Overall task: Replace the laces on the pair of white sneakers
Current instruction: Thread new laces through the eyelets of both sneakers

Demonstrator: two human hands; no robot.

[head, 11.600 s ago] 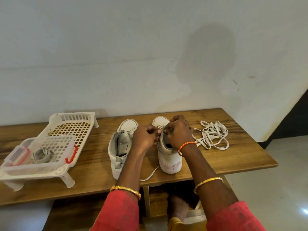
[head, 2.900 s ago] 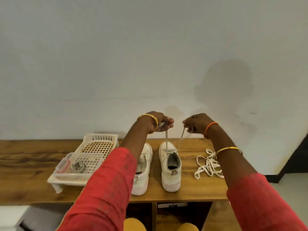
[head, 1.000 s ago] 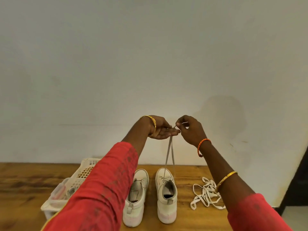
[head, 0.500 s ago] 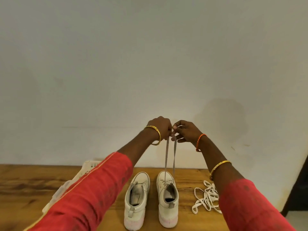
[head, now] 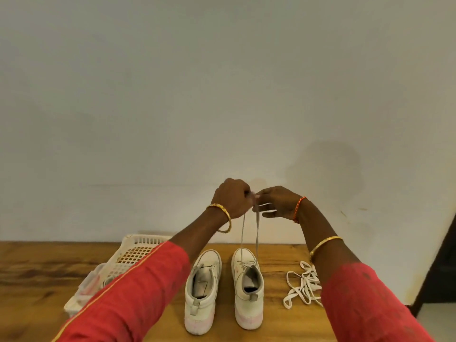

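Observation:
Two white sneakers stand side by side on the wooden table [head: 37, 270], toes toward the wall. The left sneaker [head: 203, 290] has no lace. From the right sneaker [head: 248, 285] a grey lace [head: 256, 233] runs straight up in two strands. My left hand [head: 232, 197] and my right hand [head: 277, 202] meet high above that shoe, close together. Each pinches the upper part of the lace; its ends sit between the fingers. A loose pile of white laces [head: 302, 286] lies to the right of the shoes.
A white plastic basket [head: 145, 243] sits at the left of the table, partly hidden by my red sleeve, with a clear lidded box [head: 88, 285] in it. A plain wall rises close behind the table. A dark doorway edge [head: 439, 255] is at the right.
My hands stay raised above the right sneaker with both lace strands pulled up; over the last second they came together. Earlier they worked low at the shoe's eyelets.

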